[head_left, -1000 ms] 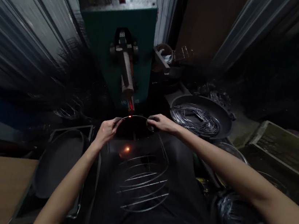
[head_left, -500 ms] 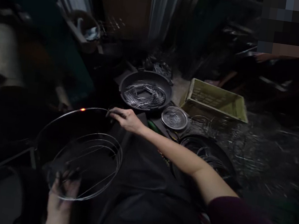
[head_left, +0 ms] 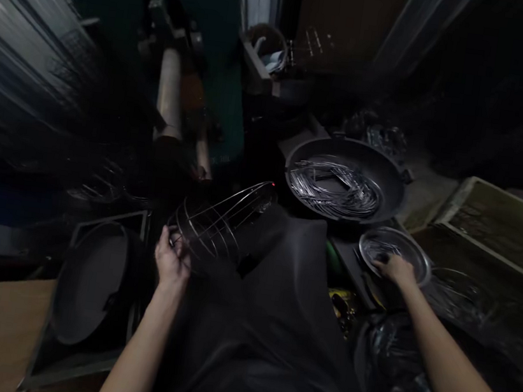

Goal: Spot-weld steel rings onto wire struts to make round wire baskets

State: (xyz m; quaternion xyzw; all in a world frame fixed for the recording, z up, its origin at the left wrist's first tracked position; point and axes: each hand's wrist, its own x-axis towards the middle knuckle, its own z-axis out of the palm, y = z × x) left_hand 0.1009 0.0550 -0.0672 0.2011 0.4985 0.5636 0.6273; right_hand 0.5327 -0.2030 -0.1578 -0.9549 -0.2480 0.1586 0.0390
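Wire frame (head_left: 211, 231) is gripped at its near edge by my left hand (head_left: 173, 256), fingers curled around it, its far tip glowing red above my dark-covered lap (head_left: 264, 325). My right hand (head_left: 396, 270) dips fingers-down into a small round dish (head_left: 421, 259); whether they pinch anything I can't tell. Beyond sit a wide pan (head_left: 392, 187) of wire pieces (head_left: 334, 189), a yellowish crate (head_left: 502, 234), a green machine (head_left: 227, 89) and, in this dim room, corrugated walling (head_left: 23, 29).

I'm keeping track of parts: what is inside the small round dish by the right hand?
Thin, shiny pieces lie in the round dish. The right hand reaches in over them, covering whatever is beneath it.
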